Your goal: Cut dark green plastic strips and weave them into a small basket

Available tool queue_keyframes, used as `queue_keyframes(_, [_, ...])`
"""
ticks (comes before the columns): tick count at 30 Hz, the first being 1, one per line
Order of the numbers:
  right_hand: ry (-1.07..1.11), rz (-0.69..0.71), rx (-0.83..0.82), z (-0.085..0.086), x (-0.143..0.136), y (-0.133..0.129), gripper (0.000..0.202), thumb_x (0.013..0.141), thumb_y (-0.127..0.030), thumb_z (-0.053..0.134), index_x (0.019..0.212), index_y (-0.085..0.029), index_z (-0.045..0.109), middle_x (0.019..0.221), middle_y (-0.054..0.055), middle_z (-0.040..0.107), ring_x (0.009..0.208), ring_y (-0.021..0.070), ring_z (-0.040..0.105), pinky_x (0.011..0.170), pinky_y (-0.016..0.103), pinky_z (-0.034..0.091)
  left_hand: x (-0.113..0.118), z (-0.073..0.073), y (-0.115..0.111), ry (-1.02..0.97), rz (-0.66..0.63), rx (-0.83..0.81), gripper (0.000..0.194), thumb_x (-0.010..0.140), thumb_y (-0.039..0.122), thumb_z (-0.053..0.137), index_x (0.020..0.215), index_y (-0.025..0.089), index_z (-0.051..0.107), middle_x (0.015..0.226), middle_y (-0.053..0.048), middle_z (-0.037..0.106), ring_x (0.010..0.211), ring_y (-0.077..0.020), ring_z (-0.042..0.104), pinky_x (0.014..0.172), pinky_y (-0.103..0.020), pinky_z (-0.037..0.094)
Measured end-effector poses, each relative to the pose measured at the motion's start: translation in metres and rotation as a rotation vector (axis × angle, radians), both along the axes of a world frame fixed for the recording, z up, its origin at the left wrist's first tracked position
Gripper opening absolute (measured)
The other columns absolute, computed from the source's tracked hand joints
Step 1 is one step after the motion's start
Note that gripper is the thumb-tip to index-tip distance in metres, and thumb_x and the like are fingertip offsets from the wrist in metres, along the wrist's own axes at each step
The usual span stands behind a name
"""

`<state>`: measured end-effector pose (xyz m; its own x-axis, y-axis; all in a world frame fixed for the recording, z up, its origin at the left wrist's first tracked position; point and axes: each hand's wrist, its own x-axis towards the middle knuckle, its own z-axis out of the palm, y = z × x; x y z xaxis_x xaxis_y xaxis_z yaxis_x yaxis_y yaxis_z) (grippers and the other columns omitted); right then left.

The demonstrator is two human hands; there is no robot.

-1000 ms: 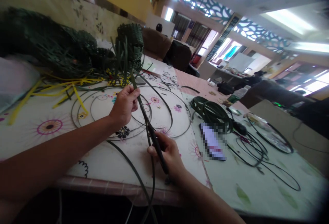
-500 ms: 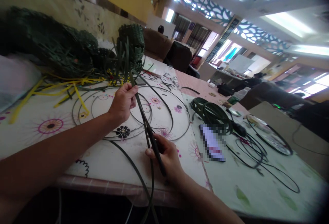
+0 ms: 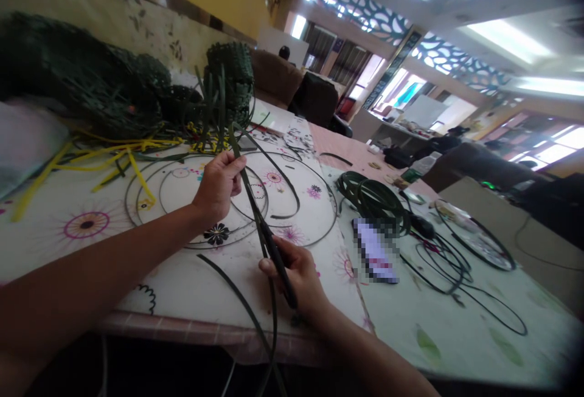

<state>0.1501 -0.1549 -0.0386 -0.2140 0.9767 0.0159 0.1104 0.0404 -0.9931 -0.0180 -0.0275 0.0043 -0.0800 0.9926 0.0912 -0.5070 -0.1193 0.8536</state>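
Observation:
My left hand [image 3: 219,184] is closed on a dark green flat strip [image 3: 247,183] above the patterned table. The strip runs down toward my right hand [image 3: 296,272], its loose lower length hanging past the table's front edge. My right hand is wrapped round a slim black-handled tool [image 3: 283,276], whose tip lies against the strip; its exact kind is unclear. Another green strip end [image 3: 292,187] curves over the table beyond my hands. Thin dark hoops [image 3: 335,202] lie flat beneath.
Dark green woven baskets [image 3: 86,75] and yellow strips [image 3: 134,172] lie at the back left. On the right are a green strip coil [image 3: 371,196], a pixelated pale item [image 3: 376,251], thin looped strands [image 3: 449,269] and a bottle [image 3: 422,166]. The pink table edge [image 3: 182,329] runs in front.
The view has shifted slightly. Beyond my hands, the curved strip end now bends more sharply. Both hands keep nearly the same place and grip.

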Motion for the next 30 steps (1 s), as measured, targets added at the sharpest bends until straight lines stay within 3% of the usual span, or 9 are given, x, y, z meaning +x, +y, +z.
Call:
queue_keyframes(6, [0.000, -0.021, 0.021, -0.002, -0.001, 0.002, 0.027, 0.074, -0.038, 0.079, 0.085, -0.018, 0.066, 0.066, -0.005, 0.041, 0.060, 0.0094, 0.036, 0.052, 0.022, 0.029, -0.007, 0.004, 0.009, -0.015, -0.013, -0.019, 0.029, 0.084, 0.014, 0.061, 0.067, 0.019, 0.039, 0.046, 0.009, 0.037, 0.033, -0.0031, 0.024, 0.033, -0.016, 0.016])
queue_keyframes(14, [-0.001, -0.061, 0.010, -0.005, -0.001, 0.002, 0.043, 0.069, -0.036, 0.079, 0.106, -0.017, 0.068, 0.068, -0.005, 0.044, 0.063, 0.0112, 0.039, 0.056, 0.024, 0.031, 0.004, 0.002, -0.005, 0.032, -0.038, -0.003, 0.031, 0.083, 0.017, 0.065, 0.068, 0.020, 0.039, 0.048, 0.009, 0.038, 0.034, -0.0027, 0.025, 0.034, -0.014, 0.019])
queue_keyframes(23, [-0.023, -0.023, 0.024, 0.001, -0.002, -0.001, 0.022, 0.079, -0.036, 0.073, 0.079, -0.017, 0.062, 0.062, -0.006, 0.037, 0.058, 0.0093, 0.033, 0.053, 0.023, 0.028, -0.001, 0.000, 0.002, 0.001, -0.038, -0.003, 0.029, 0.081, 0.017, 0.065, 0.066, 0.019, 0.040, 0.046, 0.009, 0.036, 0.033, -0.0029, 0.025, 0.033, -0.016, 0.017])
queue_keyframes(30, [-0.056, -0.087, 0.016, -0.005, -0.001, 0.001, 0.034, 0.074, -0.039, 0.076, 0.098, -0.016, 0.069, 0.065, -0.005, 0.045, 0.059, 0.0105, 0.039, 0.054, 0.023, 0.032, 0.000, 0.000, 0.002, 0.004, -0.040, 0.021, 0.031, 0.084, 0.016, 0.063, 0.066, 0.020, 0.038, 0.045, 0.009, 0.036, 0.033, -0.0030, 0.025, 0.033, -0.015, 0.017])
